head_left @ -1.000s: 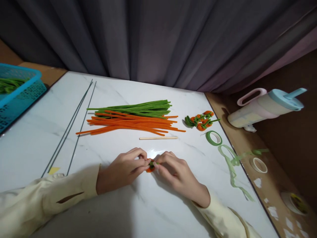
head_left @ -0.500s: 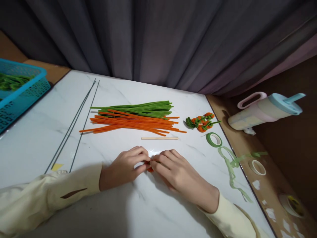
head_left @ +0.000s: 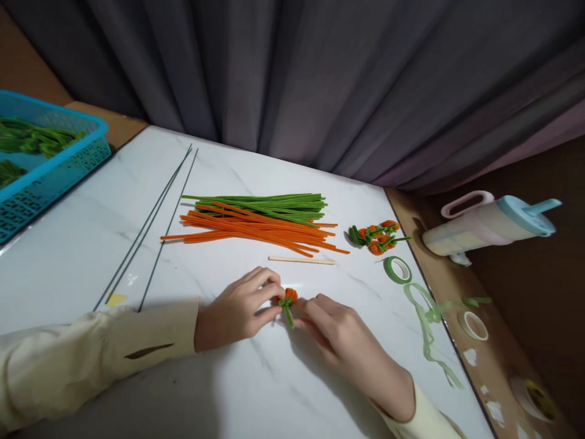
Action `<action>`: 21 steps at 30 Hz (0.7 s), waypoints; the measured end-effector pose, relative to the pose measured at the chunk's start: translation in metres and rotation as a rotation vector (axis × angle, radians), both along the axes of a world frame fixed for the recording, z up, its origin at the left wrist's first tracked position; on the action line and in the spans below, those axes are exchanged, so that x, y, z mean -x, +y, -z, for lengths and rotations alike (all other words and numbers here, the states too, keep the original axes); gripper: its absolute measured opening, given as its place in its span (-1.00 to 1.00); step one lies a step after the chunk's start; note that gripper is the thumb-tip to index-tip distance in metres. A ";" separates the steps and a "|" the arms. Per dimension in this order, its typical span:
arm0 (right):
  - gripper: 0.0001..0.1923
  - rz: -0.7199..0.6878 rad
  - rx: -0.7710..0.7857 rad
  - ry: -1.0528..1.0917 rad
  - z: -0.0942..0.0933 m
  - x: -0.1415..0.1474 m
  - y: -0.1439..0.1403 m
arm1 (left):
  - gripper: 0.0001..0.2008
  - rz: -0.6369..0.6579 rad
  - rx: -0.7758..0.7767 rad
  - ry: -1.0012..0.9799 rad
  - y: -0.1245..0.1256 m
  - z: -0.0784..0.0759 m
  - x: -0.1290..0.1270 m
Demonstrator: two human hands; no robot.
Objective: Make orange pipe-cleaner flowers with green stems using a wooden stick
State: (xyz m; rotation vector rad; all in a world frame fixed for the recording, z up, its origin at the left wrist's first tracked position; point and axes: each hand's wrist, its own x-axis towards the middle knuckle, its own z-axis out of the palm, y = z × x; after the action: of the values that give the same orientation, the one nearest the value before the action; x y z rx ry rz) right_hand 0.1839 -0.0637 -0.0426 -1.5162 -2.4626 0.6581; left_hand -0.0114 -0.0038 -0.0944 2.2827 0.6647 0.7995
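Observation:
My left hand (head_left: 237,310) and my right hand (head_left: 336,335) meet over the white marble table (head_left: 82,244), both pinching a small orange pipe-cleaner flower with a green stem (head_left: 288,301). The orange head points away from me and the short green stem hangs down between my fingertips. Behind my hands lies a thin wooden stick (head_left: 301,260). Beyond the stick rests a bundle of orange pipe cleaners (head_left: 256,228) with green pipe cleaners (head_left: 269,204) on top.
Several finished orange-and-green flowers (head_left: 377,235) lie at the right, next to a green tape roll (head_left: 397,269) and a loose green tape strip (head_left: 427,320). Thin dark wires (head_left: 153,225) lie at the left. A blue basket (head_left: 46,174) and a tumbler (head_left: 491,222) flank the table.
My hands have parted slightly, so the small flower now shows between the fingertips with its stem hanging down. The camera has shifted a little to the left.

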 end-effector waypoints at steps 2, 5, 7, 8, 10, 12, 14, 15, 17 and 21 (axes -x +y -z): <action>-0.89 0.089 0.099 0.031 0.004 0.003 -0.001 | -0.94 0.017 0.023 0.019 0.001 0.001 0.000; -0.80 0.165 0.173 0.063 0.010 0.011 -0.001 | -0.93 0.018 0.058 0.030 0.001 0.001 -0.001; -0.77 0.177 0.156 0.056 0.013 0.015 -0.002 | -0.92 0.024 0.076 0.026 0.001 0.000 -0.001; -0.76 0.178 0.138 0.054 0.014 0.016 -0.002 | -0.92 0.034 0.091 0.017 0.001 -0.001 -0.001; -0.74 0.183 0.112 0.075 0.014 0.016 -0.002 | -0.93 0.040 0.170 -0.018 0.001 -0.003 -0.001; -0.72 0.178 0.113 0.133 0.011 0.014 -0.002 | -0.89 0.009 0.340 -0.065 0.003 -0.007 -0.001; -0.70 0.152 0.132 0.207 0.007 0.010 -0.002 | -0.81 -0.001 0.598 -0.085 0.005 -0.011 -0.001; -0.70 0.133 0.145 0.245 0.006 0.008 -0.001 | -0.77 0.019 0.739 -0.072 0.006 -0.013 -0.002; -0.69 0.101 0.162 0.310 0.003 0.006 0.000 | -0.70 0.091 0.975 -0.012 0.007 -0.015 -0.003; -0.70 0.096 0.176 0.369 0.004 0.003 0.001 | -0.67 0.118 1.112 0.059 0.006 -0.014 -0.006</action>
State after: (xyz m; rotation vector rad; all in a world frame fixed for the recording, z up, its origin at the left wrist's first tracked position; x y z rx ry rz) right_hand 0.1804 -0.0623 -0.0462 -1.4082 -2.0905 1.0532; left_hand -0.0051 0.0026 -0.0804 1.3018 0.7344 0.1813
